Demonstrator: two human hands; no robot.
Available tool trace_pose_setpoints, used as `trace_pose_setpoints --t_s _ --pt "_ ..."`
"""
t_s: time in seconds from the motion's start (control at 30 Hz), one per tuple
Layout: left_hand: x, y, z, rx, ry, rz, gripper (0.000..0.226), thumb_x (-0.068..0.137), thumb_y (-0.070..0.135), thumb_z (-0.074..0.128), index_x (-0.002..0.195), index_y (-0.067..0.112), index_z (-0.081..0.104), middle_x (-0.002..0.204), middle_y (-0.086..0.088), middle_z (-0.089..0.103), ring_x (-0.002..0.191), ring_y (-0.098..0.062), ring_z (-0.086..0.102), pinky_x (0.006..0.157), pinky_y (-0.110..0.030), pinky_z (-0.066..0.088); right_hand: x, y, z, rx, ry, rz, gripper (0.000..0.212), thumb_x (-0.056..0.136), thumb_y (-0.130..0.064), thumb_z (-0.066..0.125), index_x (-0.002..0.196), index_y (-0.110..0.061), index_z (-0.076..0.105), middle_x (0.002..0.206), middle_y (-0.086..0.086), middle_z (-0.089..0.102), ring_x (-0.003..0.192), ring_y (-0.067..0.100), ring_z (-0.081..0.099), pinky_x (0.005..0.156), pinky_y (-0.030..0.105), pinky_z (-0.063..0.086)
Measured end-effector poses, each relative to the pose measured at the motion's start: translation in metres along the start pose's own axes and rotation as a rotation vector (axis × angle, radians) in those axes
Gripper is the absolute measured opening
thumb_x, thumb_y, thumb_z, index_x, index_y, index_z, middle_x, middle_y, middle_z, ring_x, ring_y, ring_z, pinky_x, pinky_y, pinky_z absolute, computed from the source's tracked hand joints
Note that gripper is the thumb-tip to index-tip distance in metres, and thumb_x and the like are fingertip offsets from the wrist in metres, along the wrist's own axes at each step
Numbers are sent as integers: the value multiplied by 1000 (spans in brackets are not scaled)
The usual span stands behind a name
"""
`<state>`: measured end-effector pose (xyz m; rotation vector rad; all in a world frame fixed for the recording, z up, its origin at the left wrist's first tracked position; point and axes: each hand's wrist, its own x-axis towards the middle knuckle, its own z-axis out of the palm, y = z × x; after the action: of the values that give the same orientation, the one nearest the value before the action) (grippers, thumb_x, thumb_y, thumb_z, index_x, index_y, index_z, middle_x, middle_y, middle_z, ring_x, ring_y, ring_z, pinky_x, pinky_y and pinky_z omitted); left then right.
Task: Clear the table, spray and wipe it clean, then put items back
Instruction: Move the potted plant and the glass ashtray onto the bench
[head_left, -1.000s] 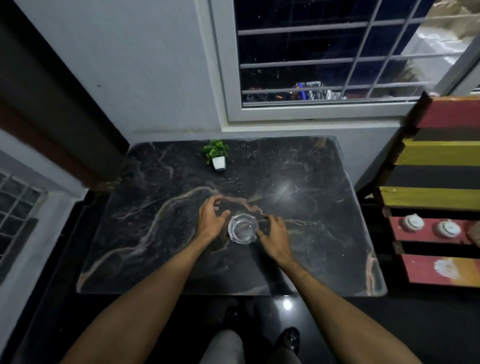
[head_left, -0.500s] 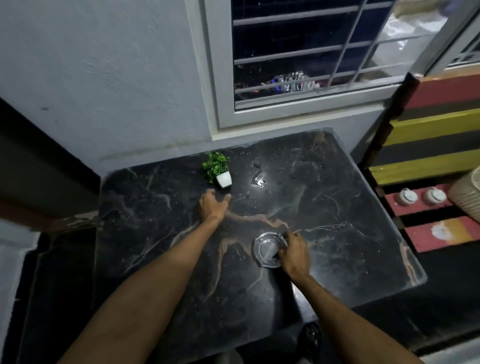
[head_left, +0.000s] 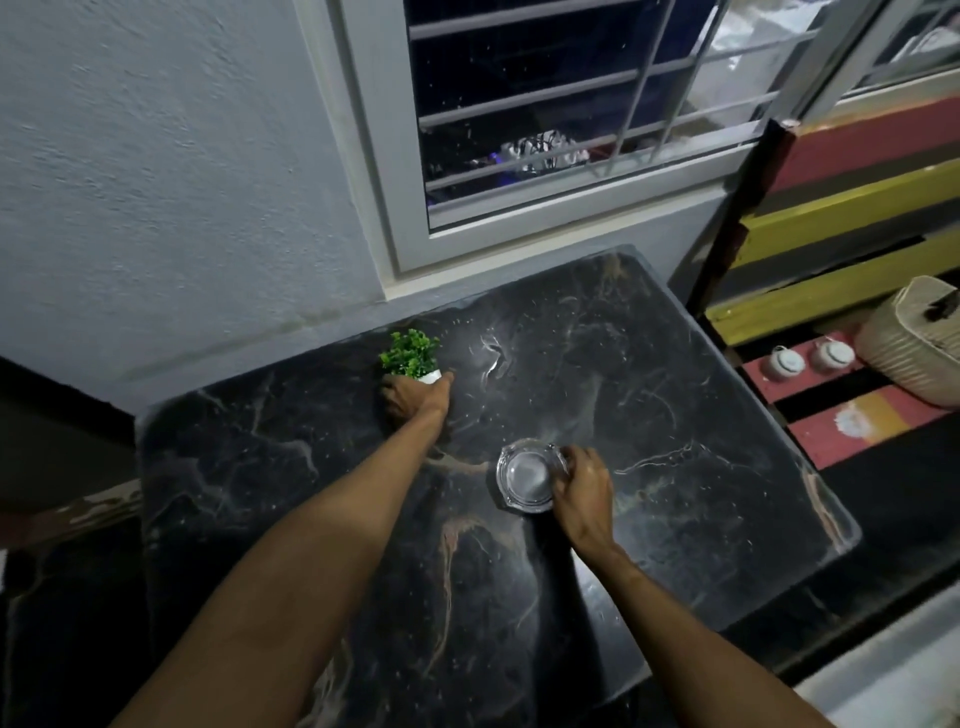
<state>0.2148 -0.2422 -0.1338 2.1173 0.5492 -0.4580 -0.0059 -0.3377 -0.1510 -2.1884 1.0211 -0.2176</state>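
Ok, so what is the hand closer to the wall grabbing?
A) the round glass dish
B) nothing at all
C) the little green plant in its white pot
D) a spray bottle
C: the left hand curls round the white pot of the little green plant at the back of the table, while the right hand holds the rim of the glass dish.
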Motion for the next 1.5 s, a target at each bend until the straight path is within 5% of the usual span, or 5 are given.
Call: trace_pose_setpoints --t_s 0.47,0.7,0.97,1.37,1.5 --pt "-97 -23 9 -62 -139 447 56 62 16 93 109 11 63 99 -8 69 97 -27 65 82 -35 54 18 24 -73 76 86 100 23 81 5 54 98 -6 65 96 7 58 88 22 54 76 28 36" --pt "-201 -10 105 -149 -371 540 61 66 1 89 117 10 57 101 -1 67 90 -17 64 68 -2 44 51 104 -176 93 190 184 17 75 2 54 86 -8 61 92 11 61 87 31 57 75 37 44" --pt "-328 9 270 -184 -470 530 61 61 7 94 104 30 57 102 9 72 93 -13 70 85 -22 55 117 255 -315 142 243 268 24 79 -2 53 97 -9 67 101 16 69 98 36 63 83 40 48" --pt "-421 46 453 -116 -504 484 66 67 -3 90 123 4 55 114 1 67 98 -16 64 69 1 43 207 432 -431 116 285 494 12 81 -5 58 88 -11 66 100 17 67 97 39 61 74 34 40" --pt "-416 41 520 -75 -472 463 54 64 1 92 105 14 59 96 0 73 87 -20 71 74 -24 54 250 481 -436 99 297 542 9 84 -6 59 88 -11 65 100 17 66 97 38 61 75 35 39"
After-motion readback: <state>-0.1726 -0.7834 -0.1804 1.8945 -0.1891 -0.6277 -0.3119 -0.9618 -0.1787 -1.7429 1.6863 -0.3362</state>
